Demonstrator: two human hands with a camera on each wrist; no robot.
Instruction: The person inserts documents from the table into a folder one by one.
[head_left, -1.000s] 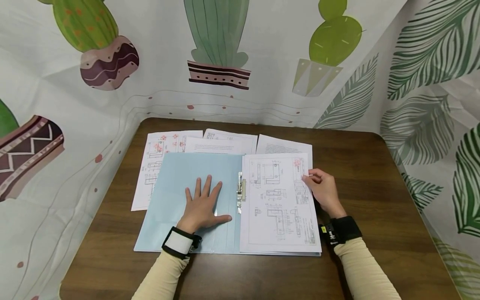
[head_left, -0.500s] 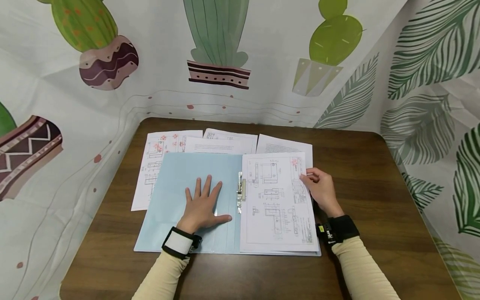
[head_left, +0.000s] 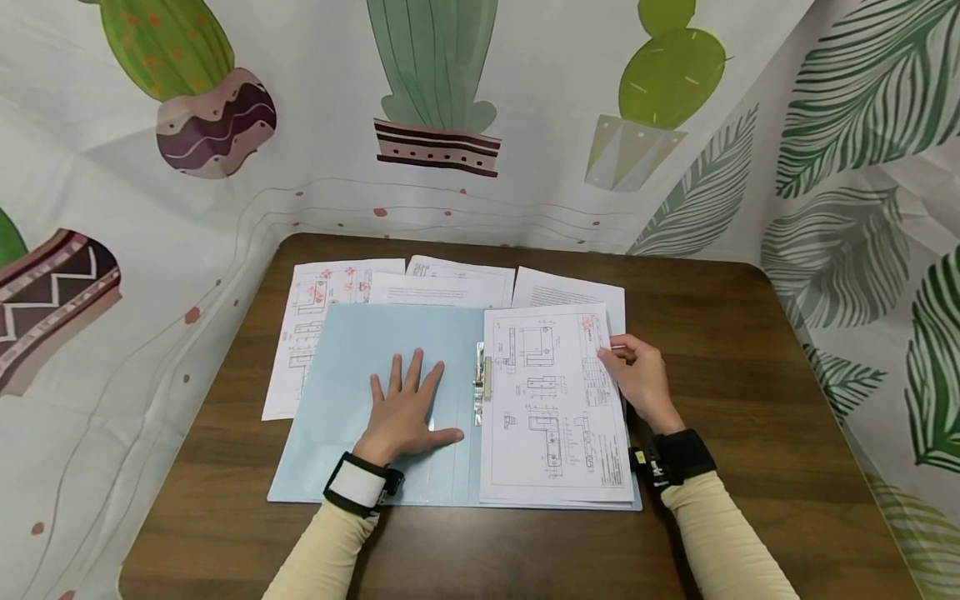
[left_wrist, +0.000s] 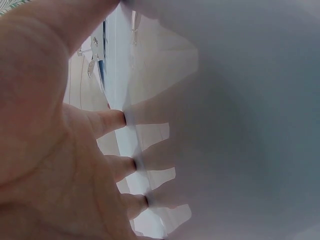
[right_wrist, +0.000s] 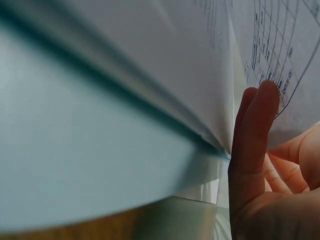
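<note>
A light blue folder lies spread open on the table, with a metal clip along its spine. Flat on its left cover rests my left hand, fingers spread; the left wrist view shows its palm and fingertips on the glossy cover. A sheet with technical drawings lies over the folder's right side, on top of other paper. My right hand pinches this sheet's right edge between thumb and fingers. In the right wrist view the sheet is lifted at the fingers, away from the pages below.
Behind the folder lie several loose papers: a drawing with red marks at left and printed sheets towards the right. The brown wooden table backs onto a cloth printed with cacti and leaves.
My right hand has shifted slightly left, drawing the top sheet's right edge with it, so the sheet's edge now stands further in from the folder's edge. My left hand stays still.
</note>
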